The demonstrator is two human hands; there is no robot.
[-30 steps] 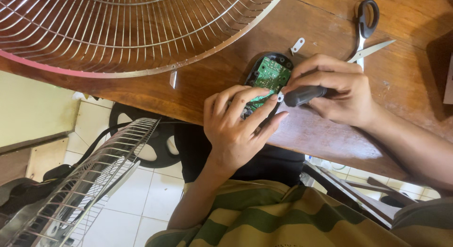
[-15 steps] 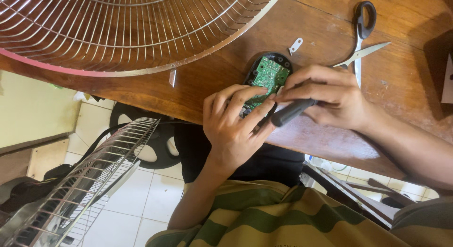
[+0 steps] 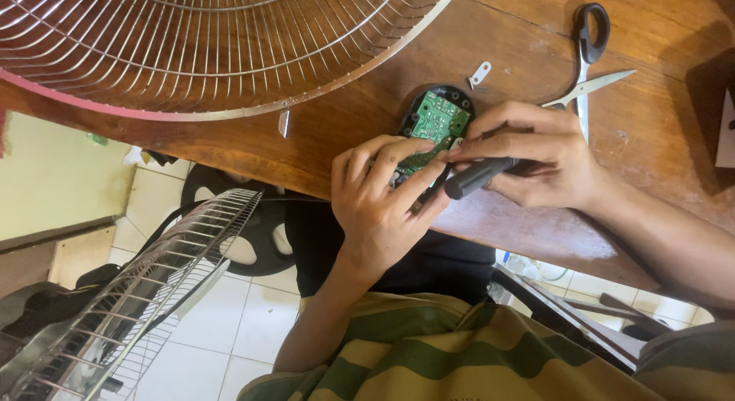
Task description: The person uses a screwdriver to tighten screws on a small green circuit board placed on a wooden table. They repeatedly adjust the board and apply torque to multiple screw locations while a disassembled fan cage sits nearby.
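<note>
Green circuit board (image 3: 435,119) is sitting in a black housing (image 3: 458,95); the left hand (image 3: 383,194) is clamping it, the right hand (image 3: 536,152) gripping a dark-handled tool (image 3: 478,177). Beside the board, a slipping tip could be gouging traces.

Left hand (image 3: 383,198) curled, fingers bent, forearm rising from below. Right hand (image 3: 528,152) closed in a grip, forearm stretching in from the right, fingertips meeting the left's.

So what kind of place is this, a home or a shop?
Probably a home or small repair corner: a worn wooden table over a white tiled floor, with wire fan guards, scissors and an opened green circuit board under the hands.
</note>
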